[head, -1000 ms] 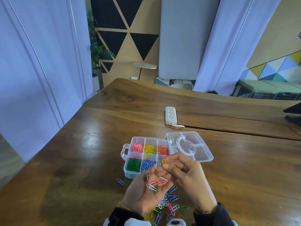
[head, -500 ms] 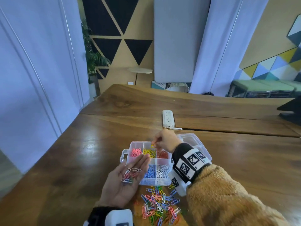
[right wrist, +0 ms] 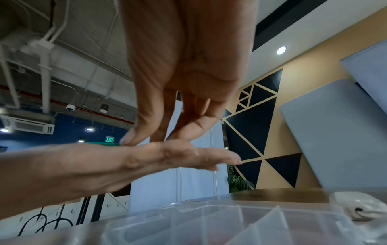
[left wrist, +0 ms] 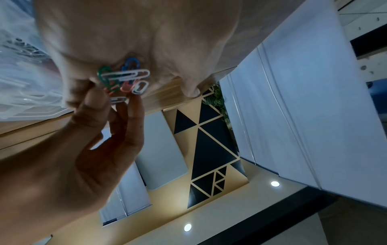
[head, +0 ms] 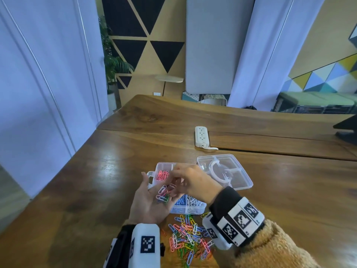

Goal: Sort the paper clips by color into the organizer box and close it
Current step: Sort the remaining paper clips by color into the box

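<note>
a few paper clips (head: 163, 192), white, pink, green and blue, lie in the flat upturned palm of the left hand (head: 152, 202), whose fingers are straight and relaxed. the right hand (head: 193, 180) reaches down onto that palm, its fingertips (left wrist: 134, 102) gathered among the clips; whether they pinch one cannot be told. both hands hang over the clear organizer box (head: 190, 206) and hide most of its compartments. pink clips (head: 162, 175) show in the far left one, blue clips (head: 179, 202) and white clips (head: 194, 201) in the near ones. its lid (head: 231, 176) lies open to the right. a loose pile of mixed clips (head: 188, 238) sits on the wooden table (head: 87, 190) just in front of the box. a white power strip (head: 201, 136) lies farther back.
</note>
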